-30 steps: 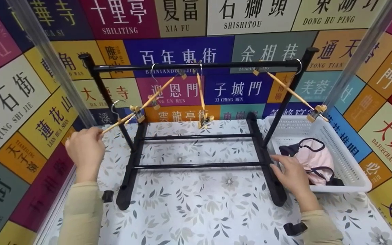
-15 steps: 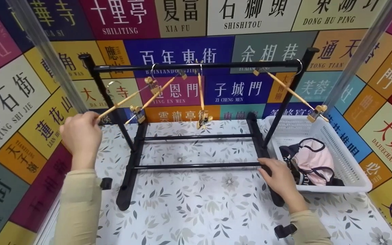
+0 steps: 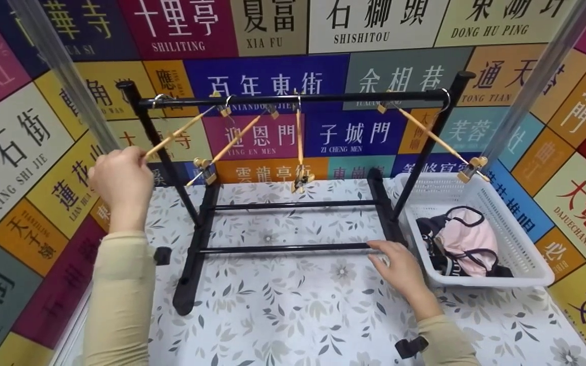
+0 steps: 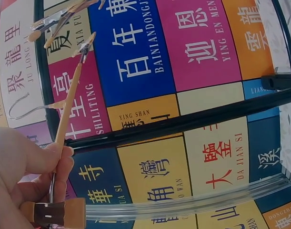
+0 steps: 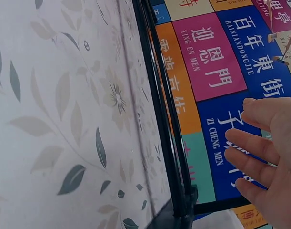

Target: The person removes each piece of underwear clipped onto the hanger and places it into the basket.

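Observation:
My left hand (image 3: 122, 180) pinches the near end of a wooden clip hanger (image 3: 176, 134) at the rack's left side. In the left wrist view, thumb and fingers close on the hanger's bar (image 4: 69, 107), with a clip (image 4: 52, 213) below them. Its metal hook (image 3: 160, 100) is at the left end of the black rack's top rail (image 3: 344, 96); whether it bears on the rail I cannot tell. My right hand (image 3: 397, 269), fingers spread and holding nothing, hovers by the rack's right foot. The right wrist view shows the same relaxed hand (image 5: 264, 152).
Three more clip hangers hang on the rail: a left one (image 3: 237, 137), a middle one (image 3: 299, 134) and a right one (image 3: 430, 132). A white basket (image 3: 532, 254) at the right holds pink and dark clothing (image 3: 468, 239). Patterned walls surround the leaf-print table.
My left hand has risen, lifting the hanger so its hook moves from below the rail up to it. My right hand has shifted left, away from the basket.

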### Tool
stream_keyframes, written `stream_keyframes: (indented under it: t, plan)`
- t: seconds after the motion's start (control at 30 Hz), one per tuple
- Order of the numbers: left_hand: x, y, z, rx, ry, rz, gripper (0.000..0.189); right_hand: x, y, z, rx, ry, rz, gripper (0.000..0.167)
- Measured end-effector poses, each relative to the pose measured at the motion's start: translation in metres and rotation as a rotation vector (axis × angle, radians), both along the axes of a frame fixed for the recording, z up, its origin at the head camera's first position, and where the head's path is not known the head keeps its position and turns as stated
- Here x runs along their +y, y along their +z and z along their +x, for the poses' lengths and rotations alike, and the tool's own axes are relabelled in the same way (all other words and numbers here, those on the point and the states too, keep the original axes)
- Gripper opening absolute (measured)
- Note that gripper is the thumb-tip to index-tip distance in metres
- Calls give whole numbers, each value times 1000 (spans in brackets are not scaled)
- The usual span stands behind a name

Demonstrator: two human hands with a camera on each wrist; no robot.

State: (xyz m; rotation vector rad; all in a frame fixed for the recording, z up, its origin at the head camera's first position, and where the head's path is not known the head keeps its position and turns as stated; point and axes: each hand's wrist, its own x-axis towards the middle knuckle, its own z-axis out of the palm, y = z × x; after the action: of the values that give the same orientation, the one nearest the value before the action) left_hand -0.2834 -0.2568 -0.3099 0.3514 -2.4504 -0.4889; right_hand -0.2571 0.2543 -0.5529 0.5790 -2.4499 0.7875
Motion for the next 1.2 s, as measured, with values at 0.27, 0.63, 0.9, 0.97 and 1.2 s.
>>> stream_keyframes:
  t: [0.27, 0.63, 0.9, 0.97, 1.2]
  plan:
    - [3, 9, -10, -53, 7, -23, 22, -14, -3, 1, -29, 23, -4, 31]
    - [9, 2, -17, -113, -21, -49, 20, -23, -3, 0, -85, 55, 9, 29]
    - [11, -7, -20, -108, -43, -80, 18, -25, 5, -1, -65, 60, 35, 29]
    - [11, -8, -21, -100, -54, -87, 19, -24, 6, -2, -55, 61, 31, 29]
    - [9, -11, -20, -74, -83, -81, 29, -23, 7, -3, -29, 67, 17, 29]
